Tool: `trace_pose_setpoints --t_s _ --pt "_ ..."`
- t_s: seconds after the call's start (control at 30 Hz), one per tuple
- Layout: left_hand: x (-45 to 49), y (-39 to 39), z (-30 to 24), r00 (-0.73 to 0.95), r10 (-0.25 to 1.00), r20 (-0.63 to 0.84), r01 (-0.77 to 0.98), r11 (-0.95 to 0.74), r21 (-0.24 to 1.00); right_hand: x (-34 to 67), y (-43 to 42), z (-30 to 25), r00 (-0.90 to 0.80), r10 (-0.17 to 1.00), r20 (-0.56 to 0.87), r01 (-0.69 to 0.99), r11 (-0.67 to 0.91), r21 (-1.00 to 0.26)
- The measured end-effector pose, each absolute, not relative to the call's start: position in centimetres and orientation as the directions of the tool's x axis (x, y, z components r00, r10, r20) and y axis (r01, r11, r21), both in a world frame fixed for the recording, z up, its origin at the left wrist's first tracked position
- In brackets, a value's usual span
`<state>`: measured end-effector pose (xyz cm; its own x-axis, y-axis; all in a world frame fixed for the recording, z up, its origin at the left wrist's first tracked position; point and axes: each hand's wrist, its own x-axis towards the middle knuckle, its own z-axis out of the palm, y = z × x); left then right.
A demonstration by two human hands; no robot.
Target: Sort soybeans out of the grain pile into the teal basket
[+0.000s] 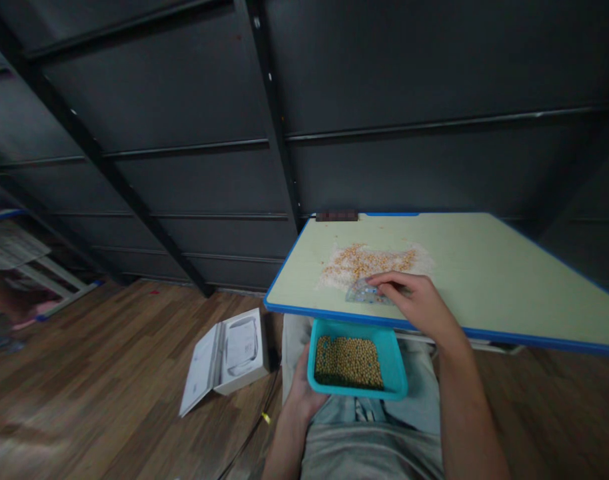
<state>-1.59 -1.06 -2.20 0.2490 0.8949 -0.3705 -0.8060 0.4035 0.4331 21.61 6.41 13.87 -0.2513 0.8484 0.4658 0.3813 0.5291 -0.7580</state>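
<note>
My left hand [299, 390] grips the left side of a turquoise tray [395, 373] full of yellow beans [348, 361], held on my lap just under the table's front edge. My right hand [418, 303] rests on the pale green table [484, 267], fingers curled over a small clear protractor-like piece [360, 292]. Just beyond it lies a loose spread of yellow beans mixed with white grains [367, 261].
The table has a blue rim [334, 315]. A dark metal shelving wall [284, 133] rises behind it. On the wooden floor at the left lies an open white box [229, 357] with a cable beside it. Shelves with papers [9, 247] stand at far left.
</note>
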Motion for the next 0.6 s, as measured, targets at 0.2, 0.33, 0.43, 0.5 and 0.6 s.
trace_pose_setpoints --t_s 0.2,0.33,0.43,0.5,0.6 --pt "-1.67 -1.01 -2.59 0.266 0.903 -0.338 -0.807 0.400 0.434 21.64 6.45 14.02 -0.196 0.841 0.504 0.423 0.536 -0.730" --pt "-1.63 -0.99 -2.52 0.260 0.903 -0.342 -0.803 0.399 0.444 21.78 6.62 13.78 -0.128 0.840 0.527 0.430 0.526 -0.734" --pt "-1.56 -0.96 -2.16 0.263 0.897 -0.355 -0.796 0.409 0.446 21.85 6.85 13.54 -0.118 0.843 0.525 0.439 0.519 -0.734" --pt "-1.52 -0.93 -1.91 0.259 0.895 -0.364 -0.795 0.411 0.446 21.86 6.93 13.47 -0.123 0.846 0.518 0.443 0.514 -0.735" --pt "-1.47 -0.93 -1.65 0.245 0.895 -0.373 -0.795 0.406 0.451 21.84 6.92 13.50 -0.127 0.850 0.511 0.446 0.509 -0.736"
